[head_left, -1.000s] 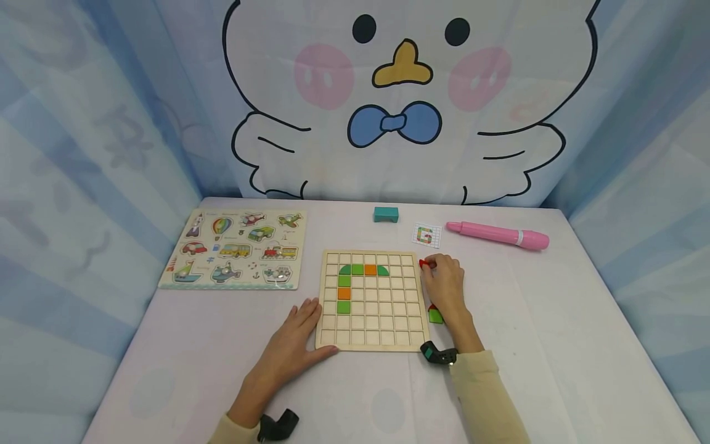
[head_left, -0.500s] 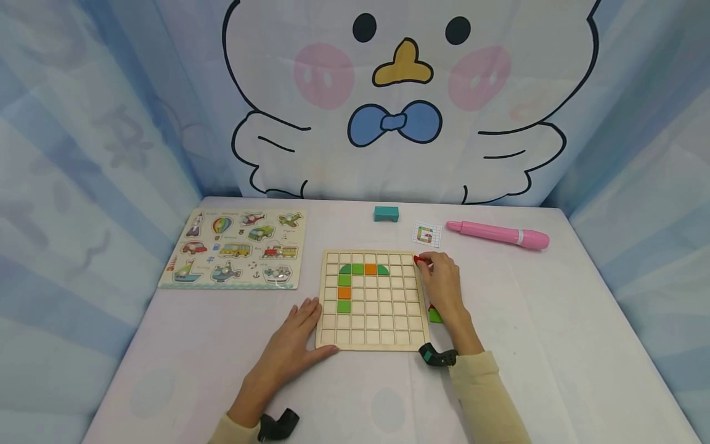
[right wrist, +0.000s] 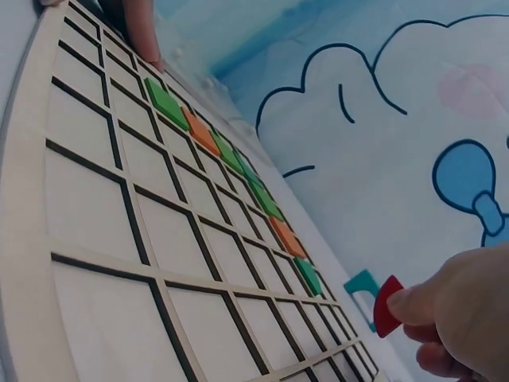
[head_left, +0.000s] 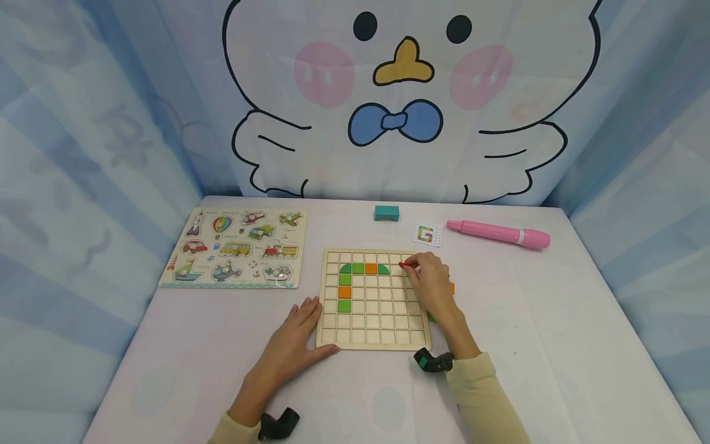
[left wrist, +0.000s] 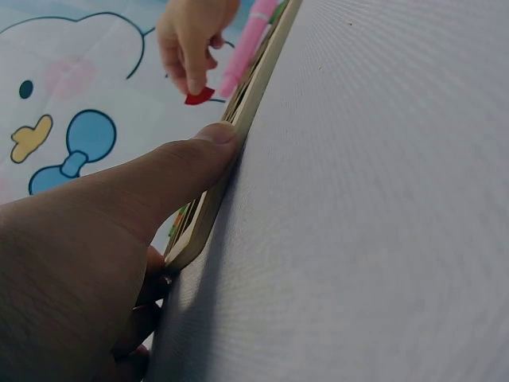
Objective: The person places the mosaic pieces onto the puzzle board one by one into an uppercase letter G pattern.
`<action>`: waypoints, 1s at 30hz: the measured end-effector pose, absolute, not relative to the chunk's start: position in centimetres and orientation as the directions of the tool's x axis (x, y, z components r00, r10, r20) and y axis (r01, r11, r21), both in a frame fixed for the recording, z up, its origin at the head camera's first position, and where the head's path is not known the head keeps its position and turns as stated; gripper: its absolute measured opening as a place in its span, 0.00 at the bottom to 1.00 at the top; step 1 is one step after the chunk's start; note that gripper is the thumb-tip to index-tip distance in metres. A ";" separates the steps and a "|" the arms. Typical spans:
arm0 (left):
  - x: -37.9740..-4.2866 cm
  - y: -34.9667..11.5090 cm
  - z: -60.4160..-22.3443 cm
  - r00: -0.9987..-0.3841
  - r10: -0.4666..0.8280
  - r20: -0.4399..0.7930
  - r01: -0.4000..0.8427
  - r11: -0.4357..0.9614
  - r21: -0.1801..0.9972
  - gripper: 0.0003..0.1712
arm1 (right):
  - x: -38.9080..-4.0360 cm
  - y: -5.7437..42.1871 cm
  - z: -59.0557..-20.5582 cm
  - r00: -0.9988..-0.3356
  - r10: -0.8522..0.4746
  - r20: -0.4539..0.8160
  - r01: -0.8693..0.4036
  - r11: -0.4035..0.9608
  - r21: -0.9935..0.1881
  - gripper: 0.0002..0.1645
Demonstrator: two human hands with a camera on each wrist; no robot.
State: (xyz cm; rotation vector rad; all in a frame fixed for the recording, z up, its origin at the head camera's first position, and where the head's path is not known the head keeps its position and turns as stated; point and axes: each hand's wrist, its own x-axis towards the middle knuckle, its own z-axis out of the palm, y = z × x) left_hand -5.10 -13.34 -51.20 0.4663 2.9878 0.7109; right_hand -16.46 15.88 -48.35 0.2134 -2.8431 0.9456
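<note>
A square wooden grid board (head_left: 373,347) lies on the table, with several green and orange tiles (head_left: 344,292) set along its upper left cells. My left hand (head_left: 291,342) rests at the board's lower left corner, fingers fairly straight along the left side; in the left wrist view the thumb (left wrist: 191,163) presses the board's edge. Between thumb and fingertips my right hand (head_left: 432,283) pinches a small red fan-shaped tile (right wrist: 388,307), held over the upper right cells. The right wrist view shows the tile apart from the grid.
Beside the board's right edge, an orange tile (head_left: 452,288) and a green tile (head_left: 431,317) peek out from behind the right arm. Behind stand a teal block (head_left: 386,213), a pattern card (head_left: 427,234) and a pink pen-shaped object (head_left: 498,234). A vehicle picture puzzle (head_left: 233,250) lies left.
My right hand has moved left with the red tile, from beside the board's right edge to over its upper right cells. The orange tile at the right has come into sight. My left hand stays put.
</note>
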 end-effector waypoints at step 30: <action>-5.1 -13.3 -51.2 -0.954 0.295 0.054 0.288 0.847 0.448 0.54 | -13.7 11.0 -47.3 -0.939 -0.333 0.087 -0.310 0.710 -0.633 0.07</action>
